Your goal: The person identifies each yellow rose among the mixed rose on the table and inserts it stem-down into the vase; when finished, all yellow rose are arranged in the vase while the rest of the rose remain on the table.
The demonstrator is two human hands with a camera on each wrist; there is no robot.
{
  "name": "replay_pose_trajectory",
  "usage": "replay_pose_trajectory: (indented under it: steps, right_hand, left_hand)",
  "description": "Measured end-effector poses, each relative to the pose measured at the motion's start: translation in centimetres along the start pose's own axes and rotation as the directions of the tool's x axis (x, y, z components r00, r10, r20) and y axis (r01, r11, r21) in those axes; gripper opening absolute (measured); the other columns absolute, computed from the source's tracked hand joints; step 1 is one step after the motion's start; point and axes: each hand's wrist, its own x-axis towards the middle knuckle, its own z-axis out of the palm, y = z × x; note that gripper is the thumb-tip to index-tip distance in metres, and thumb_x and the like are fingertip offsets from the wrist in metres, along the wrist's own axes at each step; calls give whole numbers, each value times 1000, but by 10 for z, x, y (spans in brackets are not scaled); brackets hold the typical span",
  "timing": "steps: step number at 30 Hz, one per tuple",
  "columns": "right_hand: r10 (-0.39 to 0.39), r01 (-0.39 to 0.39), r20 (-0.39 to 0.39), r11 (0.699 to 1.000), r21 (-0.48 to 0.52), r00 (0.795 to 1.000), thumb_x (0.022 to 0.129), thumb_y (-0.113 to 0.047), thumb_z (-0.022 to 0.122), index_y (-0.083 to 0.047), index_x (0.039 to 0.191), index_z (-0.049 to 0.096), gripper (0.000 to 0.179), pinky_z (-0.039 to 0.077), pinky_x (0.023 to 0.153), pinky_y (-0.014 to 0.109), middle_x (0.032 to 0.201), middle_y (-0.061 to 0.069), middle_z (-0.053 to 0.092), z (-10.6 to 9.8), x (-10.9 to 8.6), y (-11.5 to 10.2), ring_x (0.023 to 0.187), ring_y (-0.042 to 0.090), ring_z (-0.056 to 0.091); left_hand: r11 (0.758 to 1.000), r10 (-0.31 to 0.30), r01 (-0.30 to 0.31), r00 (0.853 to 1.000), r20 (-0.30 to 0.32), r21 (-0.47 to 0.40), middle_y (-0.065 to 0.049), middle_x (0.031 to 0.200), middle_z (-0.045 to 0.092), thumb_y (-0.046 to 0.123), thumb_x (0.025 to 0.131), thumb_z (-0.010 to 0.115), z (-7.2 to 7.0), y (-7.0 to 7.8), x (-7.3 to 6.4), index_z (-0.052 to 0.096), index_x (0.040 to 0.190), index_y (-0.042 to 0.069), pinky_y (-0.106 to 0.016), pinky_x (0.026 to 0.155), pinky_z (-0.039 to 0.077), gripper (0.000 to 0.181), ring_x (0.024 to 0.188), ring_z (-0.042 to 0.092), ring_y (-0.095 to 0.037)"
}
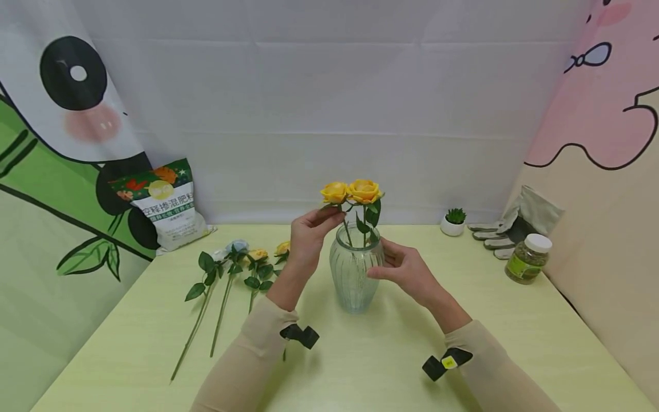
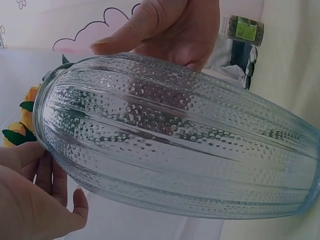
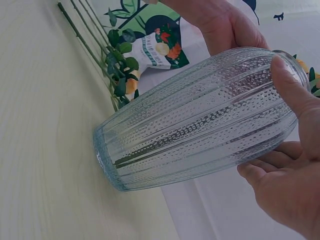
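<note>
A clear ribbed glass vase (image 1: 352, 280) stands upright on the table, its dimpled surface plain in the left wrist view. Two yellow roses (image 1: 364, 191) rise above its mouth, their stems running down inside. At the rim's left side, my left hand (image 1: 308, 239) pinches the left-hand rose (image 1: 334, 193) just below its bloom. My right hand (image 1: 412, 269) holds the vase from the right, thumb across the front and fingers behind. From the right wrist view, that thumb lies along the glass near the neck.
Left of the vase lie several flower stems with leaves (image 1: 207, 262), some yellow blooms (image 1: 257, 254) and a pale blue one (image 1: 238, 246). A fertilizer bag (image 1: 172, 209) leans at the back left. Along the right are a small potted succulent (image 1: 453, 228), gloves (image 1: 525, 220) and a white-lidded jar (image 1: 527, 263).
</note>
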Motion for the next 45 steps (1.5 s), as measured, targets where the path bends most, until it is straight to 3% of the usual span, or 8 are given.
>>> replay_pose_trajectory:
  steps: [7,11,16,24,34,40,45]
  right_hand:
    - [10,-10,-8,1000,-10,1000,87,-21,81,-4,156,32,86,44,108,37,156,13,37,0,-1,0,140,28,42]
    - [9,-9,-4,1000,-7,1000,87,-22,82,-4,155,32,87,44,107,36,156,14,38,0,-1,0,140,31,41]
    - [7,-7,-5,1000,-7,1000,86,-22,82,-4,155,32,87,44,107,36,156,14,38,0,-1,1,140,31,41]
    - [8,-8,-5,1000,-9,1000,87,-22,82,-4,155,33,86,44,107,37,156,14,38,1,-1,0,140,32,41]
    - [7,-7,-2,1000,-17,1000,87,-21,81,-3,155,31,87,44,107,36,157,14,36,1,-2,1,140,29,41]
    - [2,-2,3,1000,-7,1000,87,-21,81,-1,156,30,88,44,107,35,157,15,35,0,-2,1,141,33,39]
    - [7,-7,3,1000,-9,1000,87,-21,81,-2,156,30,88,44,107,35,157,15,35,1,-3,1,141,30,40]
  left_hand:
    - [1000,-28,29,999,39,-4,0,95,76,2,91,73,-3,-1,0,70,114,-9,-39,103,50,25,99,70,-17]
    - [999,-33,34,999,29,-33,0,91,76,0,92,71,-4,-2,0,72,111,-8,-42,102,51,21,95,71,-16]
    - [999,-41,41,999,8,-23,1,86,75,0,91,72,-7,-3,2,74,109,-5,-37,98,54,18,90,71,-15]
    - [999,-42,41,999,-10,-23,0,87,75,0,91,72,-11,-4,2,69,114,-11,-37,94,56,26,87,72,-15]
    - [986,-64,56,997,-51,-154,-7,95,76,-6,93,66,-20,-10,5,63,121,-16,-42,95,54,29,90,74,-18]
    - [970,-136,113,986,-95,-215,-11,98,76,-5,91,70,-32,-22,9,72,112,-7,-44,97,53,21,93,74,-22]
    - [947,-264,233,957,-119,-223,-9,95,76,-5,92,69,-52,-36,7,68,119,-9,-40,94,55,28,90,74,-20]
